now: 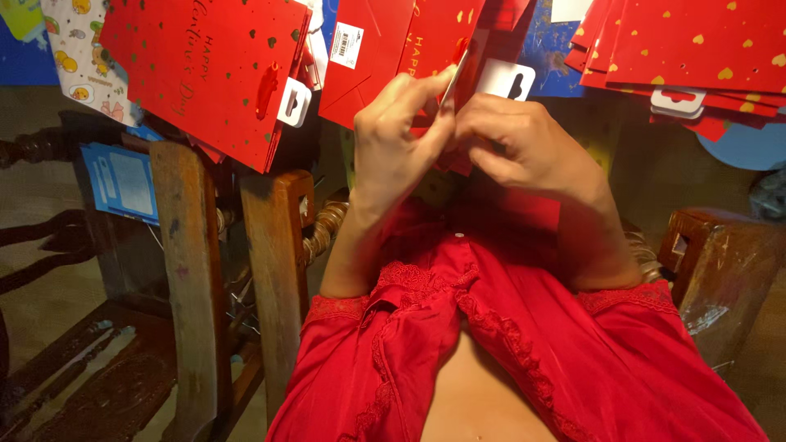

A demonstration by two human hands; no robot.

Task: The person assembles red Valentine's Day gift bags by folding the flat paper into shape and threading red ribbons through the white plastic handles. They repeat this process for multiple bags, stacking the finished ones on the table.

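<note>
I am watching a red gift bag (426, 49) being worked on at the middle of the view, hanging down from the top edge. Both hands are meeting at its lower edge. The left hand (393, 139) is pinching closed on a thin strip of the bag, its fingertips (442, 82) pointing up along it. The right hand (520, 143) is curling tight just beside the left, thumb and fingers pressing on the same edge; I cannot tell exactly which part of the bag it is gripping. A white hang tab (506, 79) is sticking out right behind the right hand. Left of the gift bag, a second red bag with dark hearts (196, 74) is hanging tilted, carrying its own white tab (293, 102). Right of the gift bag, a stack of red bags with gold hearts (696, 49) is fanning out. Below and left of the gift bag, a wooden chair back (184, 278) is standing upright. Nearest the camera, the red lace-trimmed sleeves (622, 327) are filling the bottom.
</note>
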